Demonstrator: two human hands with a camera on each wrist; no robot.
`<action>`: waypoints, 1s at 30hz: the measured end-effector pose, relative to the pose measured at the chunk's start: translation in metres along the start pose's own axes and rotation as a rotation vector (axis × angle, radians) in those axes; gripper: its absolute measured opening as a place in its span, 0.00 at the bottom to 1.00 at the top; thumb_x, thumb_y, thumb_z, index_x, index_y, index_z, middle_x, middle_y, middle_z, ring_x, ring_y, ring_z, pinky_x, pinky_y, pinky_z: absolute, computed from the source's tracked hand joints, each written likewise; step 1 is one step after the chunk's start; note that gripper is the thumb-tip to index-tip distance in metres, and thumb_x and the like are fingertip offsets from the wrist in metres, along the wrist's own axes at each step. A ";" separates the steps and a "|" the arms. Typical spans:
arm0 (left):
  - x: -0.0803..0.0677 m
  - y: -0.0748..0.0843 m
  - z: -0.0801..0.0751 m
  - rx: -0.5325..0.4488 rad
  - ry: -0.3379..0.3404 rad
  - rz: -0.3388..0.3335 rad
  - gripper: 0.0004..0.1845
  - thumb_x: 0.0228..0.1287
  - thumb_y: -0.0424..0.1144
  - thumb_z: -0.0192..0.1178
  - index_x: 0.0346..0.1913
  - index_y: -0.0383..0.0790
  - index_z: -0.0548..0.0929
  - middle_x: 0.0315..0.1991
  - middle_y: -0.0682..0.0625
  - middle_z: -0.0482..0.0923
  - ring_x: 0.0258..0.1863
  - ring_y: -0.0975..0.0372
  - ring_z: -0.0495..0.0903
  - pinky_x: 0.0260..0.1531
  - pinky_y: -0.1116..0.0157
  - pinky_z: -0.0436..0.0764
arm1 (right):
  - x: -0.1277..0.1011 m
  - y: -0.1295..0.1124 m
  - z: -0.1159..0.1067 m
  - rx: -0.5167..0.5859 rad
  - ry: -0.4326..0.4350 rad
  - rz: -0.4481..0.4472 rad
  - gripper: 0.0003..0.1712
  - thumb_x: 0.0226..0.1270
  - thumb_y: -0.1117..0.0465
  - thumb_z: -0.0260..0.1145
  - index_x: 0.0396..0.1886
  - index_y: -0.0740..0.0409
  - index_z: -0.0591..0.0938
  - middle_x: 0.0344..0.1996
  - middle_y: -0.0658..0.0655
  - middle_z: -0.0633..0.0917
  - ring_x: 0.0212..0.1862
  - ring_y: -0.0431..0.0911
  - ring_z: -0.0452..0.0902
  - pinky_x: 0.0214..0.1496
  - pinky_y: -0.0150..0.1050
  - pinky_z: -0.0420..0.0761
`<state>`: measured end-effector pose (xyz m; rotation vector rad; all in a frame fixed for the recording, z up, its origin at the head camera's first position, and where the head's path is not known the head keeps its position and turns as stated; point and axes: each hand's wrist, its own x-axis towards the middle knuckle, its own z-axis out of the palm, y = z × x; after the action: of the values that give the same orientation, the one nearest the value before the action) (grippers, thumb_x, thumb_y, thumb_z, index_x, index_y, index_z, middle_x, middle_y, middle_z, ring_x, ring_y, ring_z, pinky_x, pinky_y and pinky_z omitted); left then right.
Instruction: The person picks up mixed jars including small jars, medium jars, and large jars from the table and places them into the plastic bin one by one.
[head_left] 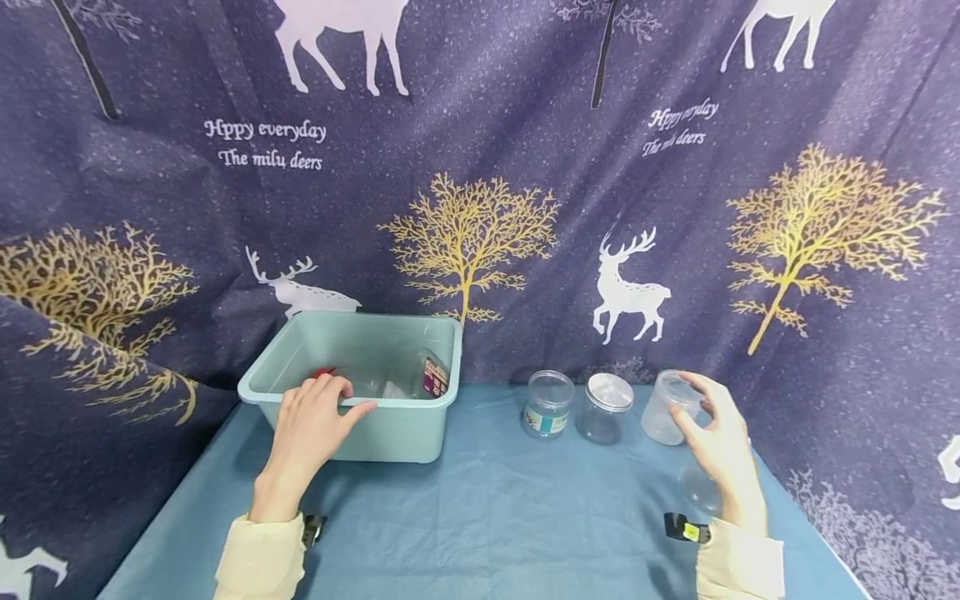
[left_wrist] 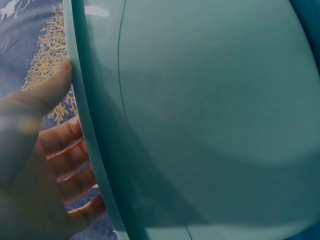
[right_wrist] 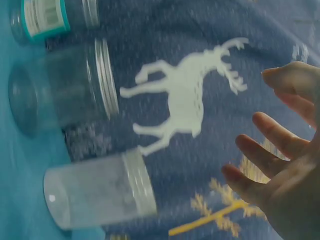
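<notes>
My left hand (head_left: 313, 425) is at the front rim of the teal plastic bin (head_left: 397, 433), fingers loosely bent over the opening; whether it touches the rim cannot be told. In the left wrist view, thumb and fingers appear beyond the bin's wall (left_wrist: 200, 125). My right hand (head_left: 716, 433) hovers near a frosted plastic jar (head_left: 660, 417) with fingers spread and relaxed. A gap between that hand and the jar shows in the right wrist view. Left of it stand a clear jar with a silvery lid (head_left: 603, 408) and a clear jar with a teal label (head_left: 547, 408).
Inside the bin lie a clear container with a purple label (head_left: 435, 377) and something red (head_left: 322, 372). Another clear jar (head_left: 699, 486) is partly hidden behind my right wrist. A blue cloth (head_left: 495, 517) covers the table, with a patterned curtain (head_left: 510, 125) hanging behind.
</notes>
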<state>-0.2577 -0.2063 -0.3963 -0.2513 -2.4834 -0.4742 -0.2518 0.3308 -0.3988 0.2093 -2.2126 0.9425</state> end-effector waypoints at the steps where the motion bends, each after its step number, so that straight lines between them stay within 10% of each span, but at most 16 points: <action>1: 0.000 0.000 0.000 -0.003 0.002 0.000 0.20 0.56 0.55 0.70 0.35 0.42 0.78 0.33 0.47 0.76 0.39 0.47 0.75 0.42 0.47 0.65 | -0.001 0.002 -0.004 -0.007 0.014 0.022 0.29 0.62 0.69 0.69 0.64 0.59 0.75 0.58 0.61 0.76 0.59 0.35 0.67 0.61 0.36 0.68; 9: 0.002 0.000 -0.001 -0.006 0.012 0.004 0.20 0.56 0.55 0.70 0.35 0.41 0.78 0.33 0.46 0.77 0.38 0.47 0.75 0.42 0.47 0.65 | -0.014 0.021 -0.029 -0.025 0.110 0.187 0.29 0.63 0.68 0.68 0.65 0.57 0.75 0.57 0.61 0.76 0.55 0.25 0.65 0.57 0.24 0.64; 22: 0.001 0.002 0.000 0.002 0.034 0.017 0.21 0.54 0.55 0.71 0.33 0.42 0.77 0.32 0.46 0.77 0.37 0.46 0.75 0.41 0.47 0.66 | -0.037 0.053 -0.046 -0.126 0.158 0.418 0.30 0.64 0.57 0.68 0.65 0.58 0.74 0.62 0.64 0.75 0.62 0.57 0.66 0.57 0.32 0.62; 30: 0.000 0.002 -0.002 -0.005 0.022 0.007 0.20 0.55 0.54 0.71 0.33 0.41 0.77 0.33 0.46 0.77 0.38 0.46 0.75 0.42 0.46 0.66 | -0.047 0.070 -0.041 -0.062 0.072 0.523 0.39 0.64 0.53 0.69 0.71 0.61 0.66 0.66 0.69 0.68 0.65 0.63 0.61 0.66 0.57 0.58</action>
<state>-0.2559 -0.2053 -0.3945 -0.2557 -2.4591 -0.4783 -0.2223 0.4033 -0.4500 -0.4477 -2.2659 1.1275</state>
